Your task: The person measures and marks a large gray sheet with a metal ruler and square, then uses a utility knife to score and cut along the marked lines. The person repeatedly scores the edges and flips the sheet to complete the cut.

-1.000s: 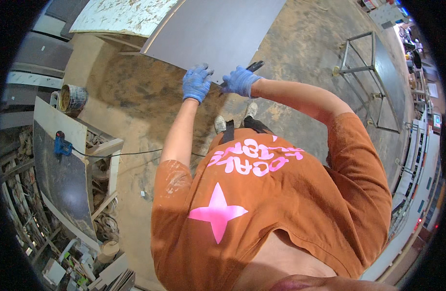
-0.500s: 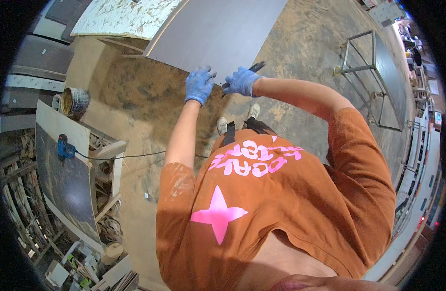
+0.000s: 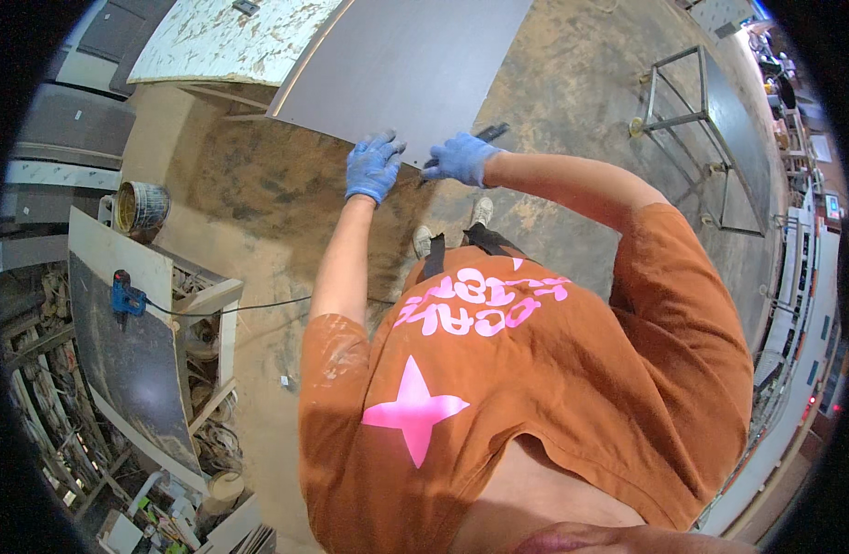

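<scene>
A grey flat panel (image 3: 388,74) reaches away from me, its near edge and corner close to my hands. My left hand (image 3: 374,168), in a blue glove, rests on that near edge, its fingers lying over the top surface. At the panel's near right corner, my right hand (image 3: 461,159), also gloved in blue, is closed around a slim black tool (image 3: 492,132). One end of the tool sticks out behind the hand, and a thin dark tip shows below the fingers. Its exact kind is hidden by the hand.
A paint-flecked white board (image 3: 226,42) lies under the panel's left side. On the left are a bucket (image 3: 141,208) and a corded blue power tool (image 3: 127,295) on a dark board (image 3: 133,369). A metal frame (image 3: 706,138) stands at right. My shoes (image 3: 481,212) are below the panel corner.
The whole view has shifted slightly. My left hand sits a little farther left along the panel edge. My right hand keeps the black tool at the corner.
</scene>
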The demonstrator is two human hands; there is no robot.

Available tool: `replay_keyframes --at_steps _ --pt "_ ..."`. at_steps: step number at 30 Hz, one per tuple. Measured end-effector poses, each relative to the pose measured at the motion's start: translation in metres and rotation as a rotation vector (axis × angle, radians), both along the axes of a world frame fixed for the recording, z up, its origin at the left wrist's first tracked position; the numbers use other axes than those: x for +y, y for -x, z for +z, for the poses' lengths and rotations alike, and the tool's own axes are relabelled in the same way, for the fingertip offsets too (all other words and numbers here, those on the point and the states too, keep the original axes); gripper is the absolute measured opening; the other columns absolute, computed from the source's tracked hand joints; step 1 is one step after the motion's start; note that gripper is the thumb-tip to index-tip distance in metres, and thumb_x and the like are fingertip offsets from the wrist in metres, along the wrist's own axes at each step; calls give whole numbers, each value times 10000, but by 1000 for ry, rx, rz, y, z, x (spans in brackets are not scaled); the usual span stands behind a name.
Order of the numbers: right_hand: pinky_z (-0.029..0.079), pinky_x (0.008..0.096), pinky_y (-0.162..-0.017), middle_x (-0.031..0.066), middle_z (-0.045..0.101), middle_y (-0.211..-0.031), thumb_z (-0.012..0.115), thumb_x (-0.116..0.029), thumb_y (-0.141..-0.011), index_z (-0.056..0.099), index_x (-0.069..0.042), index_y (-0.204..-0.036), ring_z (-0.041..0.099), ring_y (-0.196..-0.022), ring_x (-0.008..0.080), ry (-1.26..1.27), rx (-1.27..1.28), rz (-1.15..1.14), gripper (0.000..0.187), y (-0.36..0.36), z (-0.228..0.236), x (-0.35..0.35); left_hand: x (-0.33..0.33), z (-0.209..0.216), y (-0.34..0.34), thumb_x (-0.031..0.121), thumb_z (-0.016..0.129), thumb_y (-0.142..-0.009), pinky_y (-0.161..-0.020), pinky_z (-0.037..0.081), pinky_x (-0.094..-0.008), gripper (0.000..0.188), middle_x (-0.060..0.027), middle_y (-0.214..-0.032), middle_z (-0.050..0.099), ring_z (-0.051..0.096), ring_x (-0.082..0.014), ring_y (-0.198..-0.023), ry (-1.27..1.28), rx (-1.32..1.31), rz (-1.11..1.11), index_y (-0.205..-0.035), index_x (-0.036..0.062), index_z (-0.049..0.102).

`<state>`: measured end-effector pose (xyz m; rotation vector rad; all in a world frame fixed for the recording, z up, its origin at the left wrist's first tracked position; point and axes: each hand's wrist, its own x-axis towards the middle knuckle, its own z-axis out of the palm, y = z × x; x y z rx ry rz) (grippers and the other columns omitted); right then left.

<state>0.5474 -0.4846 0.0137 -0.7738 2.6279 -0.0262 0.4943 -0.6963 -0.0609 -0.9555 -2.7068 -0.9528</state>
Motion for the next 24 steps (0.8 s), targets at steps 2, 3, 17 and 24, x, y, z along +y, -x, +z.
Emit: replay_keyframes --at_steps 2,3,17,24 --pt "507 466 -699 131 645 -815 531 -413 -916 638 -150 -1061 652 -823 373 54 -136 -105 319 -20 28 12 -1 -5 2 239 654 -800 -1015 396 -427 233 5 -1207 628 544 -271 -1137 -25 -19 1 -1026 256 707" --pt "502 473 -741 170 655 -851 519 -439 -913 630 -114 -1079 645 -858 389 -117 -175 37 381 -37 16 38 2 -6 3 252 652 -807 -1020 391 -428 232 3 -1205 629 546 -273 -1135 -43 -20 -15 -1033 255 707" --pt "493 316 -519 69 610 -876 647 -172 -862 565 -174 -1186 561 -591 168 1375 -601 -1652 334 -154 -24 80 70 59 -103 569 636 -745 -982 390 -502 506 -104 -1214 608 533 -313 -1174 366 -293 -464 -1142 256 657" --pt "387 337 -410 -55 559 -648 645 -412 -853 545 -216 -782 496 -443 134 1456 -1006 -1955 231 -209 -61 101 74 -19 -119 552 647 -819 -639 514 -333 537 -107 -882 705 651 -226 -703 -453 -956 306 -995 45 670"
